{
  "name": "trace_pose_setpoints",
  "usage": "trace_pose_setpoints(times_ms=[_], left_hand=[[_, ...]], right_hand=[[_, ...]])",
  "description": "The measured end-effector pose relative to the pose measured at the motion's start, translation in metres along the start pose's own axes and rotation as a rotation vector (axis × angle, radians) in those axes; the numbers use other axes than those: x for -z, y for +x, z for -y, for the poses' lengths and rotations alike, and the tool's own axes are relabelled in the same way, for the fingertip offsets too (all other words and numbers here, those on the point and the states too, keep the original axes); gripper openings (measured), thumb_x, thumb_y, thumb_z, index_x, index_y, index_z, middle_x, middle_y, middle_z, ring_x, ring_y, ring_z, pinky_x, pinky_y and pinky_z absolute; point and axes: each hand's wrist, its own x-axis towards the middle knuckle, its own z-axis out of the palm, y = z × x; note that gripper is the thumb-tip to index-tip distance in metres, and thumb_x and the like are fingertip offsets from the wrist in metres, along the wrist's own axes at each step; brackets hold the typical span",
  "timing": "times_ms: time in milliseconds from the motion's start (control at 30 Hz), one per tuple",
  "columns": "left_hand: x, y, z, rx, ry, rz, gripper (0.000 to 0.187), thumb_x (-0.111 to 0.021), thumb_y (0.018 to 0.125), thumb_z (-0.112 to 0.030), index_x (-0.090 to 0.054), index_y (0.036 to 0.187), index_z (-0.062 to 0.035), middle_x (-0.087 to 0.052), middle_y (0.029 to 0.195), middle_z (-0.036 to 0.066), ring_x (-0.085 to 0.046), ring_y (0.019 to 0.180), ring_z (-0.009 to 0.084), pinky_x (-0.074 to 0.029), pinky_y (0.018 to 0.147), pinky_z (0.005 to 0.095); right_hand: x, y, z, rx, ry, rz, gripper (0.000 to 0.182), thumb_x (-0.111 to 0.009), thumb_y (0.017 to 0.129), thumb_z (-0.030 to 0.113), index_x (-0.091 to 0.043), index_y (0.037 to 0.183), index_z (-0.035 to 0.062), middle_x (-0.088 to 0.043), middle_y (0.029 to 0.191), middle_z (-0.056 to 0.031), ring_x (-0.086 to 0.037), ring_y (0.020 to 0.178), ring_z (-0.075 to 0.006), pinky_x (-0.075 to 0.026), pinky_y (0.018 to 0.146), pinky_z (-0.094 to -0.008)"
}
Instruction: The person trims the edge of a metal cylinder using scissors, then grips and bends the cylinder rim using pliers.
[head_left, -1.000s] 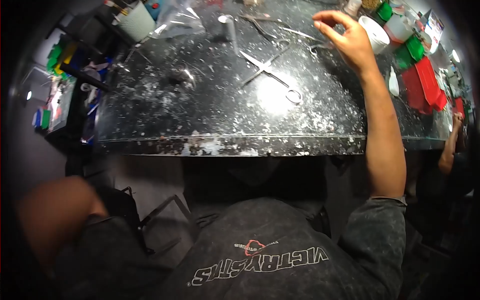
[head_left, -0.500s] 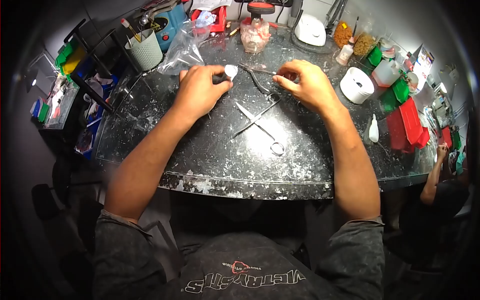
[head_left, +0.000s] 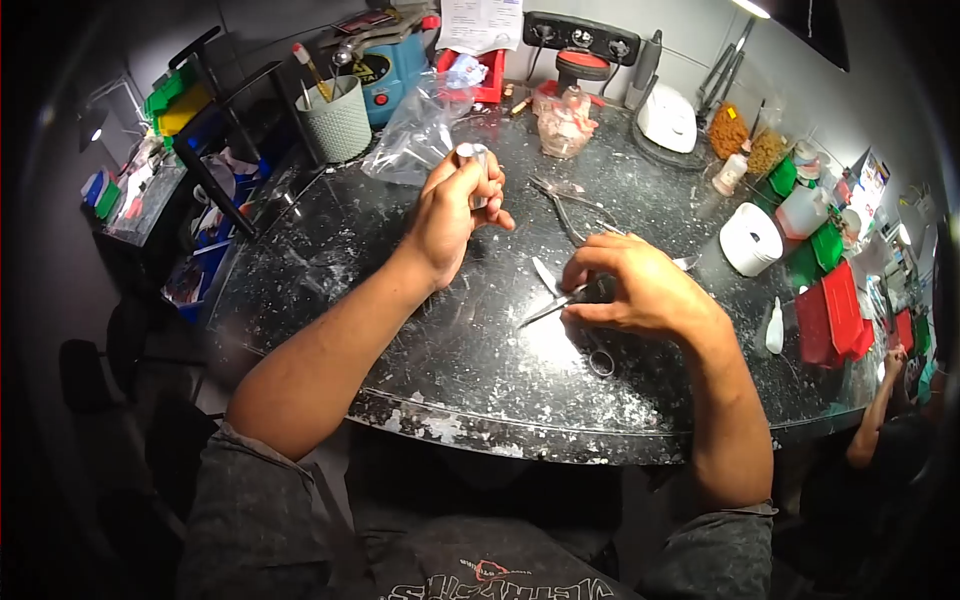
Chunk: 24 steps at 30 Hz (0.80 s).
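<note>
My left hand [head_left: 455, 205] is closed around a small cylinder with a whitish round end [head_left: 465, 150], held above the dark worktop. Its fingers hide most of the piece. My right hand [head_left: 640, 285] is over a pair of scissors [head_left: 546, 310], thumb and fingers apart on either side of the pivot. The scissors lie spread on the worktop, with one finger ring [head_left: 601, 363] showing below the hand. Just beyond my right fingers lie metal pliers [head_left: 562, 208]. A shiny metal tip [head_left: 687, 262] shows past the back of this hand.
Behind my left hand are a clear plastic bag [head_left: 410, 135] and a ribbed cup of tools [head_left: 336, 122]. A burner-like jar [head_left: 566, 125] stands at the back. On the right are a white round container [head_left: 750, 240], a small white bottle [head_left: 775, 328] and red bins [head_left: 828, 318].
My right hand has come down toward me and to the scissors. My left hand has turned, its fingers now wrapped around the cylinder. The whole view has shifted; the scissors stay in place.
</note>
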Motion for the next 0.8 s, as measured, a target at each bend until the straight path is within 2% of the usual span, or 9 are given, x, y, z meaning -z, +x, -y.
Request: trace_pose_setpoints(times_ms=[133,267,333,400,433,533,600,700,800], left_hand=[[-0.002,-0.003,-0.006,0.004,-0.002,-0.041,0.016,-0.047,0.087,-0.024,-0.051,0.088,-0.0087,-0.049,0.081,0.001,-0.049,0.071,0.011,-0.047,0.066,0.0311],[-0.002,-0.001,-0.005,-0.024,-0.042,-0.073,0.025,-0.042,0.089,-0.031,-0.05,0.08,-0.0092,-0.048,0.076,0.003,-0.049,0.071,0.013,-0.046,0.067,0.0315],[0.0,0.0,-0.004,-0.041,-0.068,-0.07,0.026,-0.04,0.089,-0.031,-0.048,0.078,-0.0096,-0.048,0.076,0.004,-0.05,0.072,0.0147,-0.046,0.068,0.0323],[0.003,0.002,-0.003,-0.02,-0.125,-0.071,0.025,-0.04,0.088,-0.031,-0.047,0.076,-0.0097,-0.048,0.076,0.004,-0.049,0.072,0.0151,-0.045,0.069,0.0329],[0.005,0.003,-0.003,-0.018,-0.145,-0.077,0.023,-0.042,0.088,-0.029,-0.047,0.076,-0.0095,-0.048,0.076,0.004,-0.048,0.071,0.0149,-0.044,0.068,0.0325],[0.005,0.005,-0.005,-0.043,-0.113,-0.066,0.021,-0.043,0.089,-0.026,-0.046,0.076,-0.01,-0.046,0.074,0.003,-0.046,0.068,0.0135,-0.042,0.064,0.0302],[0.005,0.005,-0.007,-0.029,-0.094,-0.046,0.02,-0.044,0.089,-0.024,-0.046,0.075,-0.0103,-0.045,0.074,0.003,-0.045,0.067,0.0125,-0.04,0.062,0.029],[0.009,0.006,-0.013,-0.012,-0.081,0.011,0.019,-0.044,0.091,-0.022,-0.045,0.075,-0.0107,-0.043,0.072,0.001,-0.043,0.066,0.011,-0.038,0.059,0.0271],[0.01,0.006,-0.017,-0.014,-0.097,0.065,0.018,-0.044,0.091,-0.02,-0.044,0.076,-0.0101,-0.042,0.072,0.001,-0.041,0.066,0.0103,-0.037,0.059,0.0262]], right_hand=[[-0.002,-0.001,0.005,-0.076,-0.051,-0.01,0.026,-0.075,0.073,0.025,-0.066,0.087,0.0067,-0.064,0.086,-0.0072,-0.062,0.091,-0.0263,-0.046,0.087,-0.0386],[0.001,-0.003,0.005,-0.062,-0.131,-0.043,0.033,-0.078,0.072,0.032,-0.066,0.089,0.0072,-0.064,0.092,-0.009,-0.061,0.095,-0.0263,-0.044,0.09,-0.0378],[0.01,-0.007,0.006,-0.074,-0.145,-0.051,0.038,-0.079,0.071,0.037,-0.067,0.092,0.0079,-0.065,0.095,-0.01,-0.061,0.099,-0.0262,-0.044,0.091,-0.0377],[0.018,-0.011,0.008,-0.186,-0.138,0.072,0.043,-0.081,0.07,0.039,-0.068,0.096,0.0076,-0.065,0.097,-0.0111,-0.062,0.1,-0.0273,-0.046,0.09,-0.0382],[0.017,-0.01,0.009,-0.235,-0.067,0.072,0.039,-0.08,0.07,0.033,-0.069,0.096,0.0064,-0.067,0.096,-0.0119,-0.064,0.098,-0.0277,-0.05,0.089,-0.0385],[0.01,-0.004,0.009,-0.34,-0.063,0.076,0.032,-0.077,0.071,0.026,-0.069,0.093,0.0053,-0.068,0.092,-0.0122,-0.065,0.096,-0.0273,-0.052,0.087,-0.0387],[0.009,-0.003,0.013,-0.345,-0.069,0.063,0.025,-0.073,0.071,0.022,-0.069,0.089,0.004,-0.069,0.09,-0.0121,-0.066,0.094,-0.0274,-0.052,0.086,-0.0385],[0.003,-0.003,0.008,-0.156,-0.2,-0.007,0.025,-0.073,0.071,0.023,-0.068,0.086,0.0029,-0.07,0.089,-0.0137,-0.068,0.087,-0.0297,-0.054,0.079,-0.0398],[0.004,0.001,0.01,-0.239,-0.115,0.061,0.027,-0.073,0.071,0.021,-0.067,0.092,0.0036,-0.069,0.089,-0.0133,-0.067,0.089,-0.029,-0.052,0.08,-0.0407]])
